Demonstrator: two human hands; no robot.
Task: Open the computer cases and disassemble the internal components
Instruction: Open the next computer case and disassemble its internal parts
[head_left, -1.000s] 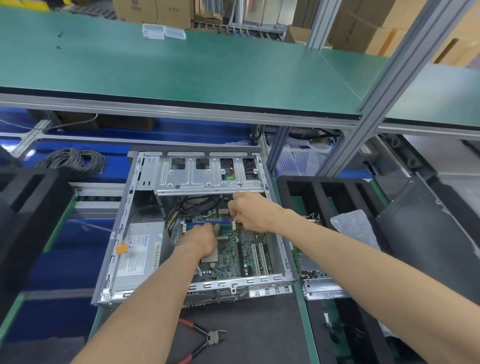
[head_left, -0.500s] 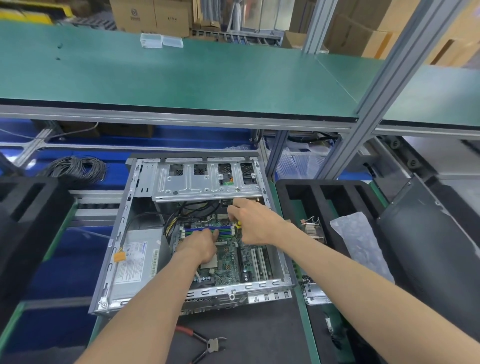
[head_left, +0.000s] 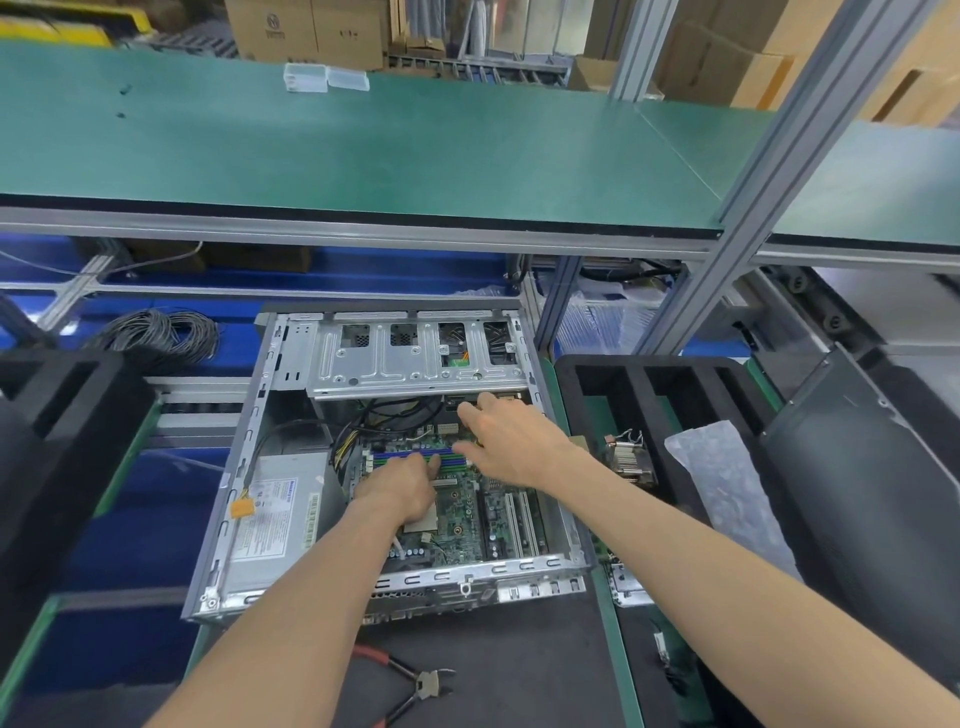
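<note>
Overhead, a green shelf (head_left: 363, 156) on an aluminium frame fills the upper half of the frame, with two small clear plastic boxes (head_left: 324, 78) near its far edge. Below it, in the centre, the open computer case (head_left: 234, 499) lies on its side on the table (head_left: 519, 670), which carries a dark mat here. At the left edge stands a black foam tray (head_left: 47, 441), and a second black foam tray (head_left: 660, 384) sits just right of the case, holding a small heatsink (head_left: 631, 457) and a bubble-wrap bag (head_left: 727, 478). Inside the case, the silver drive cage (head_left: 415, 364) spans the far end, the grey power supply (head_left: 275, 514) fills the lower left part, and the green motherboard (head_left: 467, 514) lies to its right. The right hand (head_left: 511, 444) reaches over the board's far end with its fingers spread and extended toward the cables under the cage; whether it touches anything I cannot tell. The left hand (head_left: 402, 486) rests on the board with its fingers curled down onto the blue and green memory slots (head_left: 395, 457); whether it pinches a module is hidden. A coil of grey cable (head_left: 161, 335) lies at centre left, and red-handled pliers (head_left: 410, 683) lie on the mat at the bottom.
</note>
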